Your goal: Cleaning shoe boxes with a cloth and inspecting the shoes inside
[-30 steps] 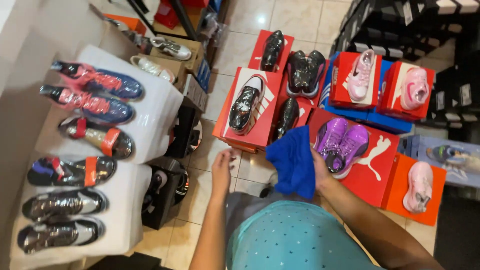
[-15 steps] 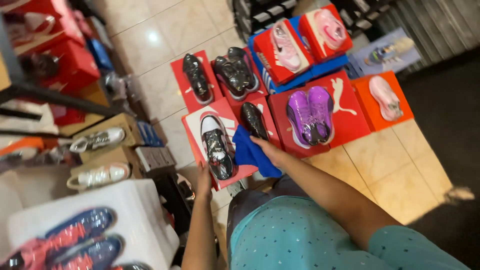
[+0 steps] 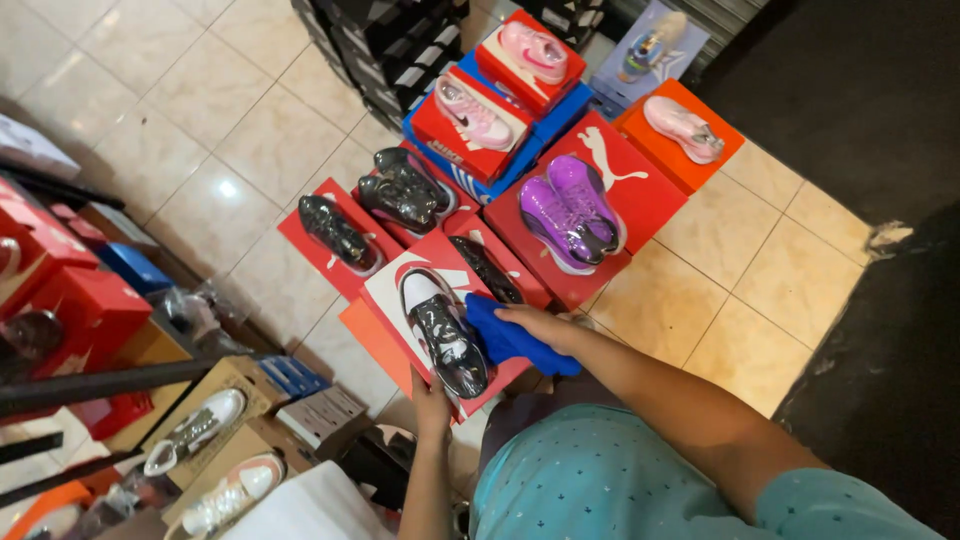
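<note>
Glossy beige floor tiles point(image 3: 200, 120) spread under a display of shoes set on top of their boxes. Nearest the person lies a red and white shoe box point(image 3: 400, 290), tilted, with a black and white sneaker point(image 3: 445, 330) wrapped in clear plastic resting on its lid. The left hand point(image 3: 432, 405) grips the near edge of that box from below, fingers curled around it, just under the heel of the sneaker. The right hand point(image 3: 540, 322) is closed over a bunched blue cloth point(image 3: 510, 340), pressing it against the box lid right beside the sneaker, on its right side; the cloth touches or nearly touches the shoe's flank. A single black shoe point(image 3: 488, 270) lies just beyond the cloth on the same cluster of boxes.

Further out, a pair of purple sneakers point(image 3: 570, 210) sits on a large red box point(image 3: 640, 180), to the right of the hands. A pair of dark glossy shoes point(image 3: 405, 188) and another black shoe point(image 3: 338, 232) rest on red boxes to the left. Two pink sneakers point(image 3: 470, 112) point(image 3: 535, 50) top red boxes stacked over blue ones, and a pale pink shoe point(image 3: 685, 128) lies on an orange box point(image 3: 665, 150). White sneakers point(image 3: 195, 430) sit on cardboard boxes at lower left. The person's teal dotted shirt point(image 3: 600, 480) fills the bottom edge.
</note>
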